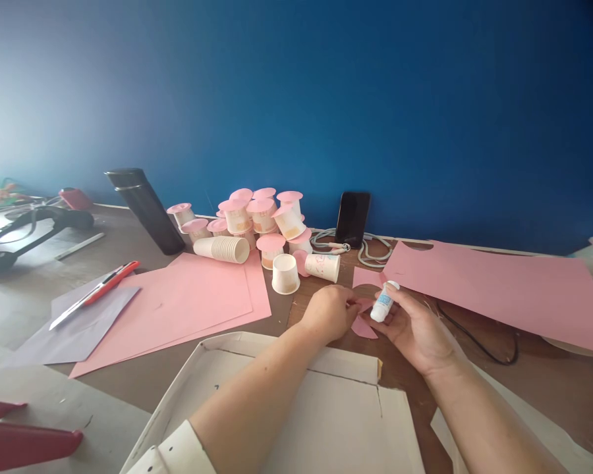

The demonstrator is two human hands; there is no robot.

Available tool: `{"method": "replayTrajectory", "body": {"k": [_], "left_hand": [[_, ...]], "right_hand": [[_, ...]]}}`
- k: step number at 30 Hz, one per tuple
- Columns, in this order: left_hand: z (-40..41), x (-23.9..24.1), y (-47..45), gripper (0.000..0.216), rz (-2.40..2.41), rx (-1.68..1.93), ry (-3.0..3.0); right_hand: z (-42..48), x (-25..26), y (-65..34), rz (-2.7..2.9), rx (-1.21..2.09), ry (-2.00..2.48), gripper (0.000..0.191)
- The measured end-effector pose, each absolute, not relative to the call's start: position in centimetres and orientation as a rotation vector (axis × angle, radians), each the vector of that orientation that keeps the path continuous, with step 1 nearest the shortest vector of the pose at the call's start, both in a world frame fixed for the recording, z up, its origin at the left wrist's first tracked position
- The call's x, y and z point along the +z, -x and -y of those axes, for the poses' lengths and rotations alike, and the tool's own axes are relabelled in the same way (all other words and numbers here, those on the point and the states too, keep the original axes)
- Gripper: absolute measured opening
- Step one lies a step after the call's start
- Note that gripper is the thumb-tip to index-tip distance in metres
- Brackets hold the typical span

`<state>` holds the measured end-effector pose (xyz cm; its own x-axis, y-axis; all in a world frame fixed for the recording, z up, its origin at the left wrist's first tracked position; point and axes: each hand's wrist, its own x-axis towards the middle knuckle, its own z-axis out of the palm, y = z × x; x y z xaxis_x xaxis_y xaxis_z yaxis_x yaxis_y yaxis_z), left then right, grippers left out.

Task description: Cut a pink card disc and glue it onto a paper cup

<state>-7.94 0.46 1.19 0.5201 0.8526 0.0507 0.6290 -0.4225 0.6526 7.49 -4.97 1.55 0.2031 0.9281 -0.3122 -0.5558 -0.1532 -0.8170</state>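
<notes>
My right hand (418,329) is closed around a small white glue stick (383,301) with a blue label, tilted above the table. Close beside it, the fingers of my left hand (331,313) are pinched at a small cut piece of pink paper (364,326), partly hidden by the fingers. Beyond my left hand stands an open paper cup (285,274). Another cup (323,267) lies on its side near it. Behind them, several cups topped with pink paper discs (263,207) are piled against the wall.
Pink sheets (178,303) and a red cutter knife (99,291) lie left; a large pink sheet (494,280) lies right. A leaning black flask (148,210), nested cups (222,250), a phone (353,219) and cable stand or lie behind. White cardboard (346,415) is under my left forearm.
</notes>
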Motion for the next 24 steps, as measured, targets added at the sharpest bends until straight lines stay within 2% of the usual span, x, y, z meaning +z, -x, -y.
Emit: {"method": "replayTrajectory", "body": {"k": [3, 10, 18, 24], "left_hand": [[-0.4, 1.5, 8.1, 0.021, -1.282, 0.424, -2.126], [-0.5, 1.8, 8.3, 0.022, -1.315, 0.391, -2.069], [-0.8, 1.4, 8.4, 0.021, -1.252, 0.431, -2.144], [-1.1, 1.1, 8.3, 0.020, -1.240, 0.432, -2.142]], "right_hand": [[5.1, 1.4, -7.8, 0.624, 1.296, 1.159, 0.026], [5.8, 2.2, -8.9, 1.162, 0.534, 1.623, 0.045], [5.9, 1.4, -7.9, 1.565, 0.239, 1.701, 0.037], [5.3, 0.2, -8.2, 1.636, 0.140, 1.747, 0.034]]}}
